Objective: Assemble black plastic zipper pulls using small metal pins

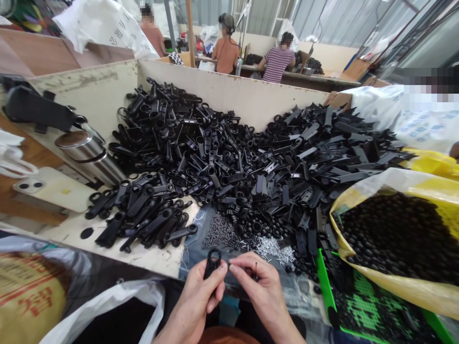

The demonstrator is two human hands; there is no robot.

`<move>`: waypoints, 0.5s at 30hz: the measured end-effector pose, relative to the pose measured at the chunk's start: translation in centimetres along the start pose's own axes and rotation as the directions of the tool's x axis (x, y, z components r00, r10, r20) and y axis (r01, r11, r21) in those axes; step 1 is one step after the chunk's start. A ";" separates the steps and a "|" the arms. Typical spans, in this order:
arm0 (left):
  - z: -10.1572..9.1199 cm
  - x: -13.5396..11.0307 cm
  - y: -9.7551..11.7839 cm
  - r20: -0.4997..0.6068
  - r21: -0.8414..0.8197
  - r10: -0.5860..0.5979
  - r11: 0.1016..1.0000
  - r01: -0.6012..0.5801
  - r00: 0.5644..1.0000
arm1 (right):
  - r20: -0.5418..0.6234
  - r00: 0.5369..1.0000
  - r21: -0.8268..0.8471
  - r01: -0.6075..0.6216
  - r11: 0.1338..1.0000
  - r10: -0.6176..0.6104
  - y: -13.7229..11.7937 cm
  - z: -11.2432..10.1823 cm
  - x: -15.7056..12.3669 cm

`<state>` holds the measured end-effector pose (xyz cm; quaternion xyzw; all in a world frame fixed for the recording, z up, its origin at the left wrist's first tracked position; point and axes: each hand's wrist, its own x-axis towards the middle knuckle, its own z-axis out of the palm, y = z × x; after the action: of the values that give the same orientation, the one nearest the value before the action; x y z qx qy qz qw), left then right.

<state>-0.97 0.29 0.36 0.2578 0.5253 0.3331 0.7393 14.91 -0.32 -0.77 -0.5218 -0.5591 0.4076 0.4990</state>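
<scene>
My left hand [202, 291] is closed around a small black plastic part [213, 260] with a ring at its top, held upright near the table's front edge. My right hand [256, 282] pinches something tiny against that part, with a thin pin or screw sticking up between its fingers. Just beyond my hands lies a heap of small silvery screws [251, 241] on a grey cloth. A big pile of black plastic parts [229, 153] covers the table behind it. A smaller group of assembled black arms [143, 215] lies to the left.
A yellow bag of small black caps [398, 234] sits at right above a green crate [362, 301]. A steel flask [91, 155] and a white phone [50, 188] lie at left. White sacks [107, 306] stand below. Several people work at a far table [287, 76].
</scene>
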 end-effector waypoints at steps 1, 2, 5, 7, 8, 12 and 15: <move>0.0 0.0 0.0 0.002 0.011 0.006 1.000 -0.006 1.000 | -0.003 1.000 0.005 0.000 1.000 0.000 0.0 0.0 -0.1; 0.0 0.0 0.0 0.005 0.019 0.010 1.000 -0.010 1.000 | -0.005 1.000 0.008 0.001 1.000 -0.001 0.1 0.0 -0.1; 0.1 -0.2 0.1 0.015 0.004 -0.009 1.000 0.009 1.000 | 0.005 1.000 0.000 0.024 1.000 -0.024 0.1 -0.1 -0.2; 0.3 -0.4 0.2 0.019 -0.043 -0.047 0.998 0.047 0.999 | 0.016 0.998 -0.018 0.063 0.998 -0.062 0.1 -0.1 -0.4; 0.4 -0.6 0.2 0.016 -0.066 -0.066 0.996 0.067 0.998 | 0.025 0.996 -0.027 0.086 0.996 -0.085 0.0 -0.1 -0.4; 0.4 -0.7 0.0 0.008 -0.058 -0.100 0.993 0.101 0.995 | 0.045 0.992 -0.063 0.122 0.991 -0.119 -0.1 -0.3 -0.8; 0.0 -0.3 -0.4 -0.020 0.022 -0.099 0.995 0.099 0.995 | 0.052 0.992 -0.083 0.122 0.989 -0.118 0.0 -0.5 -1.0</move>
<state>-0.93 -0.21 0.24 0.2368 0.5484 0.2925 0.7468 15.38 -1.37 -0.77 -0.4986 -0.6182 0.3646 0.4862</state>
